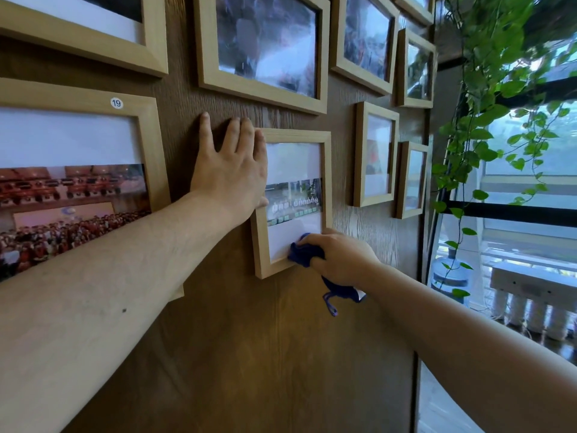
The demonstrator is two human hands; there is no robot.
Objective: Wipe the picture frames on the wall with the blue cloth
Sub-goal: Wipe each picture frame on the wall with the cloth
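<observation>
A small light-wood picture frame (326, 182) hangs on the dark wood wall (249, 339) in the middle of the view. My left hand (231, 170) lies flat with fingers spread on the wall and over the frame's left edge. My right hand (340, 257) is closed on a bunched blue cloth (304, 250), pressed against the frame's lower right corner and glass. A tail of the cloth hangs below my palm. Several more wooden frames hang around it, among them a large one (150, 145) labelled 19 at the left.
A bigger frame (262, 92) hangs right above the small one, and two narrow frames (359, 151) hang to its right. Trailing green vines (477, 145) drop along the wall's right edge by a window. A water jug (449, 273) stands below the window.
</observation>
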